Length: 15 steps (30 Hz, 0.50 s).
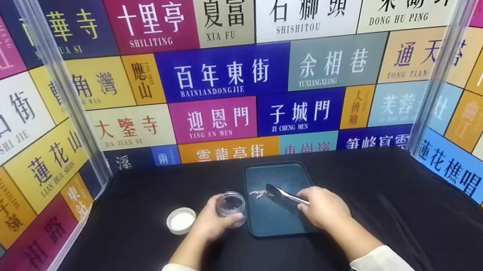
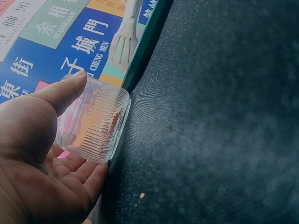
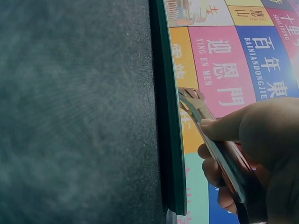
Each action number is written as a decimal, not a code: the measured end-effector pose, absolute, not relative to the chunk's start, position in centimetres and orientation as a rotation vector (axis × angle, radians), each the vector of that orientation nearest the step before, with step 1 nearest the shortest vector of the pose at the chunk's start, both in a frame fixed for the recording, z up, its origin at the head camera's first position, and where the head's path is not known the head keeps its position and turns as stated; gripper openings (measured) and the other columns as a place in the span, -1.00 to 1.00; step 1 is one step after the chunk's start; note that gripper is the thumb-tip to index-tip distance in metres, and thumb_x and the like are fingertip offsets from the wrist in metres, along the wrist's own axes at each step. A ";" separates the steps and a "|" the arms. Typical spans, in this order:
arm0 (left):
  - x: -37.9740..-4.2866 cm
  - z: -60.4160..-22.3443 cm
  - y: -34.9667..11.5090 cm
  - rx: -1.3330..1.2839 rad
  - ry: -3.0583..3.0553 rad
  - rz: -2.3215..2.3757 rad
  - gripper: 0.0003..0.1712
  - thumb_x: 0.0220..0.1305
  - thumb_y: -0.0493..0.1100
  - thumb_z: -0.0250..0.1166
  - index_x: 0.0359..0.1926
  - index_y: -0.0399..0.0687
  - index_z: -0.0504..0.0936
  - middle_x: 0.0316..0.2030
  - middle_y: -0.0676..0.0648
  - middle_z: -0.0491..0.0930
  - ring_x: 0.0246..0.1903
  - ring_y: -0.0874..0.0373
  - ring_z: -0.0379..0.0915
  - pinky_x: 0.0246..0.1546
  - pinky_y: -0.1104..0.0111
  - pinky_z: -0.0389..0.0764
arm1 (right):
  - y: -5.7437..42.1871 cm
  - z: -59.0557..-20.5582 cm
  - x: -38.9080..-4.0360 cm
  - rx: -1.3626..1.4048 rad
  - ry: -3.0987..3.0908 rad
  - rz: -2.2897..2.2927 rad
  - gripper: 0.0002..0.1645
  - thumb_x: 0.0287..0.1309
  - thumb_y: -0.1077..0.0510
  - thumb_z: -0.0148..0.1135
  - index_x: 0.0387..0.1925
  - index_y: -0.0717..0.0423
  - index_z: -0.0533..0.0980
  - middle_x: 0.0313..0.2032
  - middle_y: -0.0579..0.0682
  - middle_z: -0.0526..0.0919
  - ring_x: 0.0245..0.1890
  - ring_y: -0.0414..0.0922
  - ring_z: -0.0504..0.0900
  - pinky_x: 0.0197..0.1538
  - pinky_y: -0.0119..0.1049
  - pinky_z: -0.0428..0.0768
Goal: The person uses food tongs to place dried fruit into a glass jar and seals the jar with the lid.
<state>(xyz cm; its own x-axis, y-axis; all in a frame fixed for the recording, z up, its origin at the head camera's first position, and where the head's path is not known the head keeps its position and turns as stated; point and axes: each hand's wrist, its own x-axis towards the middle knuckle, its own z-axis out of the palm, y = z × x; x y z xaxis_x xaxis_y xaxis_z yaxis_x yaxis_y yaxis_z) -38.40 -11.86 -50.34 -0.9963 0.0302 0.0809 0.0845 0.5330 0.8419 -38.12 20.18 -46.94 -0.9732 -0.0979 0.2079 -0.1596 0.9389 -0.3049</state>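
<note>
My left hand (image 1: 210, 222) grips a clear ribbed jar (image 1: 231, 206), thumb on one side and fingers round the other, beside the left edge of a dark teal tray (image 1: 278, 227). The jar's mouth is uncovered. In my right hand (image 1: 327, 207) is a pair of metal tongs (image 1: 290, 196), reaching left over the tray; their slotted head shows in both wrist views. Small pale pieces (image 1: 257, 194) lie at the tongs' tip, too small to name; whether the tongs pinch them I cannot tell. A white lid (image 1: 181, 220) lies left of my left hand.
A black cloth (image 1: 147, 262) covers the table. Walls with coloured name panels (image 1: 226, 72) stand behind and at both sides, with clear upright posts (image 1: 69, 99) at the corners. The tray has a raised rim (image 3: 173, 140).
</note>
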 end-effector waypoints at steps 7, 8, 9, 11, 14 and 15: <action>-38.4 -50.3 -11.9 -0.105 -2.693 -1.498 0.10 0.12 0.12 0.66 0.55 -0.14 0.33 0.40 -0.31 0.55 0.36 -0.23 0.52 0.50 -0.14 0.44 | 20.0 -46.7 -37.9 0.198 -2.881 0.502 -0.65 0.36 0.01 0.43 0.14 -0.09 0.73 0.11 0.04 0.80 0.12 0.11 0.75 0.24 0.21 0.68; -38.4 -50.3 -11.9 -0.106 -2.692 -1.500 0.10 0.12 0.12 0.66 0.55 -0.14 0.33 0.40 -0.31 0.55 0.36 -0.23 0.52 0.51 -0.14 0.43 | 19.9 -46.7 -37.9 0.191 -2.880 0.508 -0.65 0.37 0.01 0.43 0.15 -0.10 0.73 0.11 0.04 0.80 0.11 0.11 0.75 0.24 0.21 0.68; -38.4 -50.3 -11.9 -0.106 -2.691 -1.502 0.10 0.12 0.12 0.66 0.55 -0.14 0.33 0.40 -0.31 0.54 0.36 -0.23 0.52 0.51 -0.14 0.43 | 19.9 -46.6 -37.8 0.187 -2.878 0.513 -0.64 0.37 0.00 0.43 0.15 -0.11 0.73 0.11 0.03 0.80 0.10 0.11 0.75 0.23 0.21 0.68; -38.4 -50.3 -11.9 -0.106 -2.690 -1.502 0.10 0.12 0.12 0.66 0.55 -0.14 0.33 0.40 -0.31 0.55 0.36 -0.23 0.52 0.51 -0.14 0.43 | 19.7 -46.4 -37.7 0.177 -2.873 0.526 -0.65 0.37 -0.01 0.42 0.14 -0.13 0.73 0.09 0.02 0.80 0.07 0.09 0.75 0.20 0.20 0.69; -38.4 -50.3 -11.9 -0.106 -2.691 -1.502 0.10 0.12 0.12 0.66 0.55 -0.14 0.33 0.39 -0.31 0.56 0.36 -0.23 0.52 0.51 -0.15 0.43 | 19.4 -46.1 -37.5 0.163 -2.863 0.544 -0.65 0.37 -0.03 0.42 0.14 -0.17 0.73 0.08 0.00 0.80 0.04 0.06 0.75 0.18 0.17 0.70; -38.4 -50.3 -11.9 -0.104 -2.692 -1.502 0.10 0.12 0.12 0.66 0.55 -0.13 0.33 0.39 -0.31 0.56 0.35 -0.23 0.53 0.51 -0.15 0.43 | 19.3 -45.9 -37.4 0.163 -2.860 0.550 -0.66 0.37 -0.03 0.43 0.14 -0.18 0.73 0.08 -0.01 0.80 0.03 0.06 0.74 0.18 0.17 0.70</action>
<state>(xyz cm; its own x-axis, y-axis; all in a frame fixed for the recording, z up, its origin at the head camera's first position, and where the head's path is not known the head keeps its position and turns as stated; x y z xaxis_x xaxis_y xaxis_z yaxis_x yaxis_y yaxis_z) -38.36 -11.89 -50.30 -0.9961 0.0312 0.0827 0.0867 0.5239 0.8474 -37.37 19.32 -45.94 -0.9687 -0.0663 0.2391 -0.1502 0.9237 -0.3524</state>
